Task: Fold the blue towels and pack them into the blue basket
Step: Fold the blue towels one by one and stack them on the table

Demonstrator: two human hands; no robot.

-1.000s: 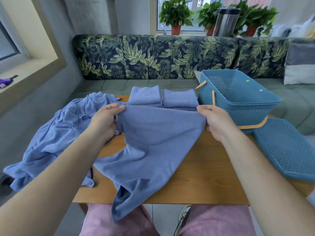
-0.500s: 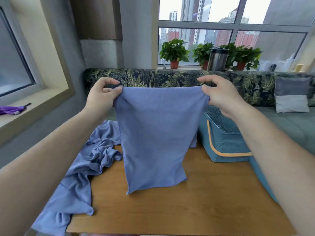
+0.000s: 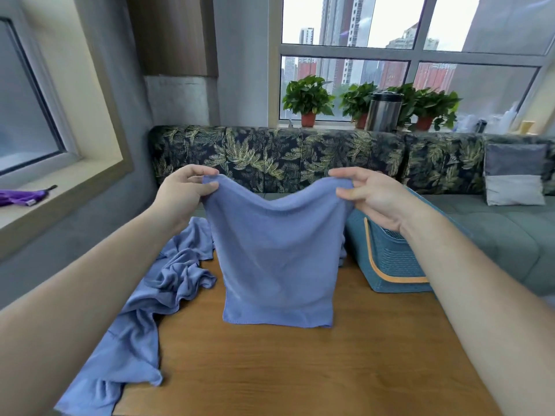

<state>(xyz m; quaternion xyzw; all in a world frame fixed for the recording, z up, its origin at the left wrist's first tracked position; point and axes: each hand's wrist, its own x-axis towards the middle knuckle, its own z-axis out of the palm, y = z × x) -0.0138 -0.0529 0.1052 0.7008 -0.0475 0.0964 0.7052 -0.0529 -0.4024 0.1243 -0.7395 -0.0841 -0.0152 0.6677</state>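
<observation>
So a blue towel (image 3: 279,259) is held up in the air over the desk (image 3: 300,376), pinched at its two top corners. The left corner is clamped between the thumb and fingers of the left hand (image 3: 183,190), and the right corner is pinched the same way by the right hand (image 3: 372,199). The hands are spread well apart at about the same height, and the top edge is slack, so it sags in a shallow dip between them. The rest of the towel hangs down pretty flat with the hem roughly level. Whether that hem is actually touching the wood or just hovering over it can't really be told from this angle. Off to the left, a heap of loose blue towels (image 3: 150,310) is crumpled over the desk's left edge, with part of it draped down off the side. The blue basket (image 3: 390,259) is parked at the far right of the desk, just behind the right wrist. It's partly hidden by the wrist and the towel, so its inside is mostly blocked from view. Behind the desk a leaf-print sofa (image 3: 270,154) is seen with a grey cushion (image 3: 514,175) on it. Potted plants (image 3: 308,99) and a metal canister (image 3: 383,111) are lined up on the window ledge (image 3: 330,125).
</observation>
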